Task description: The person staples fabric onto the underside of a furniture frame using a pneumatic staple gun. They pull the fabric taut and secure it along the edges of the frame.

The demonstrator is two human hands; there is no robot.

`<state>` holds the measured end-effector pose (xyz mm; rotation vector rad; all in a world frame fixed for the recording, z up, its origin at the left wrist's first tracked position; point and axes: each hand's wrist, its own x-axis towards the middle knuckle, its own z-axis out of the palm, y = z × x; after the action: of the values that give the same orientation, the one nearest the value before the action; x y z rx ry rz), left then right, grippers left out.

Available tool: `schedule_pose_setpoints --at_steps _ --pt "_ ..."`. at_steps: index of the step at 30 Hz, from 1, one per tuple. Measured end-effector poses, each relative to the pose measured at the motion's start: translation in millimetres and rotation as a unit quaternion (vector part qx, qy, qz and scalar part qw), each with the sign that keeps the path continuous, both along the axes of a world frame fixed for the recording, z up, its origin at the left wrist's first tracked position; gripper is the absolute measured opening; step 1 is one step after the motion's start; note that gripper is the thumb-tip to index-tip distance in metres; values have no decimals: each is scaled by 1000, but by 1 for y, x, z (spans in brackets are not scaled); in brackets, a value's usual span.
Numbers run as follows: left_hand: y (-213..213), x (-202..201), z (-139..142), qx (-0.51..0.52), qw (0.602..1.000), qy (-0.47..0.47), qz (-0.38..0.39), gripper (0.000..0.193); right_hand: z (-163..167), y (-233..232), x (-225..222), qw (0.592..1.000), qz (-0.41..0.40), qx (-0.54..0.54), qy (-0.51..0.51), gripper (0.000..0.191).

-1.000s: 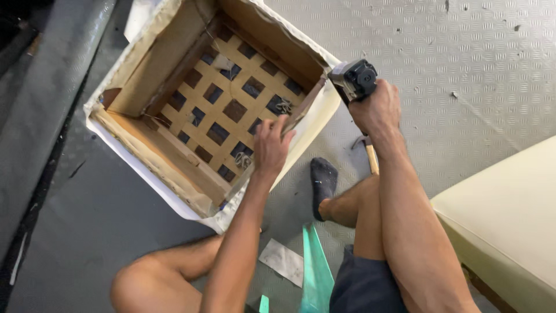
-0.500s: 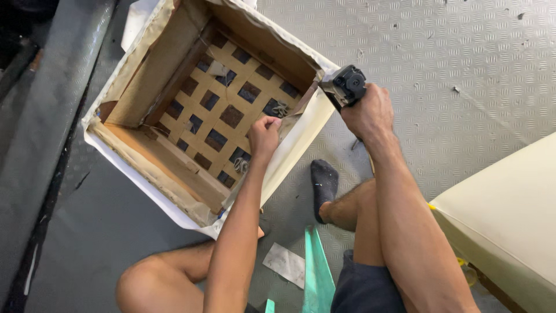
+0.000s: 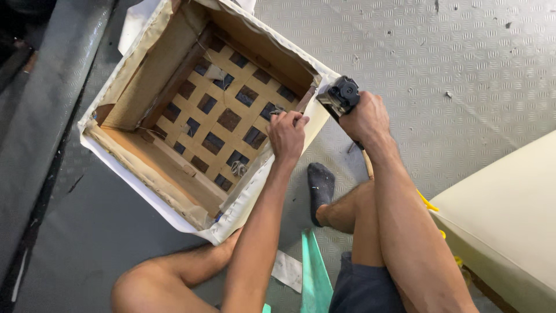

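From the head camera, the left hand (image 3: 286, 132) reaches forward, fingers curled together over the near edge of the upturned seat frame (image 3: 145, 110). The right hand (image 3: 365, 119), just right of that frame's corner, is clamped around a black staple gun (image 3: 339, 97), whose long axis slants with its nose aimed at the frame's corner.

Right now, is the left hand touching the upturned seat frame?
Touching. The head view shows the left hand with its fingers curled over the white fabric edge of the seat frame, no gap visible.
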<state>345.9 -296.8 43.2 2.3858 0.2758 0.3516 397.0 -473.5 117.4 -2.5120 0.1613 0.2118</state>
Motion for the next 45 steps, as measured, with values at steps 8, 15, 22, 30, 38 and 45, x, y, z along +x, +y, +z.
schedule_pose_setpoints --at_steps 8,15,22,30,38,45 --pt "3 9 -12 -65 995 -53 55 15 -8 -11 -11 997 59 1 41 21" --pt "-1 13 -19 -66 992 -79 73 13 -17 -16 -6 995 91 -29 4 22" --pt "-2 -15 -10 77 997 -17 16 22 -10 -3 -3 991 100 -63 64 19" --pt "21 -27 -19 -112 987 -112 -3 18 -19 -7 -5 986 152 -64 -10 22" --pt "4 -14 -31 -80 983 -107 123 18 -22 -5 -6 987 140 -77 -19 20" --pt "10 -13 -32 -95 986 -66 123 20 -5 -4 -17 983 180 -14 -27 26"
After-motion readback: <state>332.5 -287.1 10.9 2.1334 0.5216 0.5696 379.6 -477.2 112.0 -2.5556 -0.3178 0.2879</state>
